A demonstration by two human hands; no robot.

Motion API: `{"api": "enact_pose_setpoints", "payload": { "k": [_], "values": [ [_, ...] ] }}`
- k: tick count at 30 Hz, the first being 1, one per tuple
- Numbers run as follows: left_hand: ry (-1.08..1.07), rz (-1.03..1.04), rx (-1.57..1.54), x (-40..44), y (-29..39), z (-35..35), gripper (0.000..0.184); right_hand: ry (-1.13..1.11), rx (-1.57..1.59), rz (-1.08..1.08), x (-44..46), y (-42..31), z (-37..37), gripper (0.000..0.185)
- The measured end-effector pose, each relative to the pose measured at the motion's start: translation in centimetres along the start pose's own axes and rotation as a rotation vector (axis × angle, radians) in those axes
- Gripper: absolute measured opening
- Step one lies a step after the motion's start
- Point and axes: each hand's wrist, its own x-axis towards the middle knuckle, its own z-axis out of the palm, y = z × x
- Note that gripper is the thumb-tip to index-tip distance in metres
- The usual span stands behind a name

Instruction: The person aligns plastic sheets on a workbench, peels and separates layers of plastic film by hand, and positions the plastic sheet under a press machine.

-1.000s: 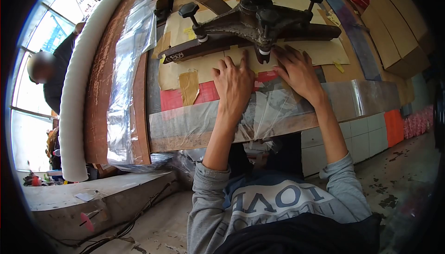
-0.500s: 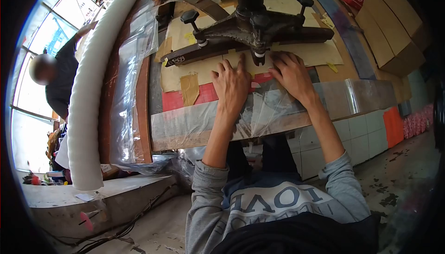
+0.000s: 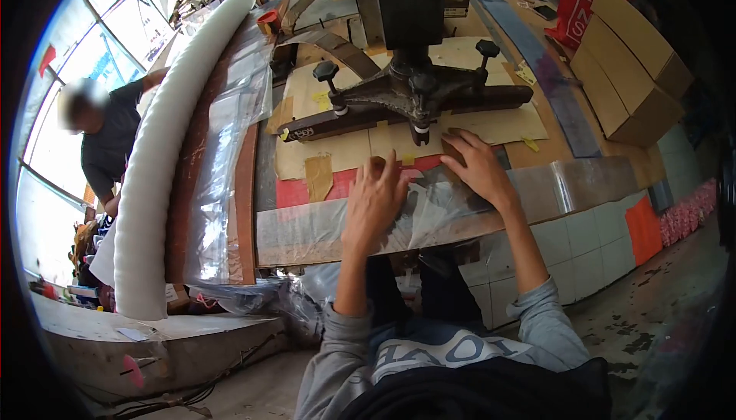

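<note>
Fingers apart, my left hand (image 3: 376, 199) is over the plastic-covered front part of the work table (image 3: 299, 237), near a red strip (image 3: 291, 192). My right hand (image 3: 477, 168) lies with spread fingers at the front edge of the cream sheet (image 3: 356, 145), right of the machine's middle foot. Neither hand visibly holds anything. Just beyond them stands a dark metal press head (image 3: 420, 94) with black knobs and a long bar (image 3: 322, 126). A piece of brown tape (image 3: 319, 178) sticks to the cream sheet and the red strip.
A white foam roll (image 3: 146, 190) stretches along the left side, with a person (image 3: 111, 132) in dark clothes behind it. Cardboard boxes (image 3: 625, 71) and a red bag (image 3: 573, 12) are at the right. Clear plastic sheeting (image 3: 217, 182) covers the table's left part.
The view has shifted, so the table and press sit lower. My left hand has drawn back from the bar toward me. My right hand remains by the sheet's front edge.
</note>
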Motion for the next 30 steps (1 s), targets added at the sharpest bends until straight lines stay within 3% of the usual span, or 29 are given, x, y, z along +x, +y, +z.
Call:
{"api": "enact_pose_setpoints", "payload": {
  "k": [4, 8, 15, 30],
  "values": [
    [0.139, 0.081, 0.113, -3.3, 0.4, 1.7, 0.048, 0.039, 0.154, 0.071, -3.3, -3.5, -1.5, 0.03],
    [0.093, 0.09, 0.067, -3.0, 0.4, 1.1, 0.046, 0.121, 0.189, 0.15, -5.8, -3.7, 0.0, 0.024],
    [0.115, 0.104, 0.054, -3.2, 0.4, 1.2, 0.044, 0.144, 0.095, 0.061, -5.9, -3.9, 0.0, 0.015],
    [0.099, 0.079, 0.022, -3.1, 0.2, 0.9, 0.043, 0.151, 0.07, 0.055, -5.8, -4.0, 0.3, 0.015]
  ]
}}
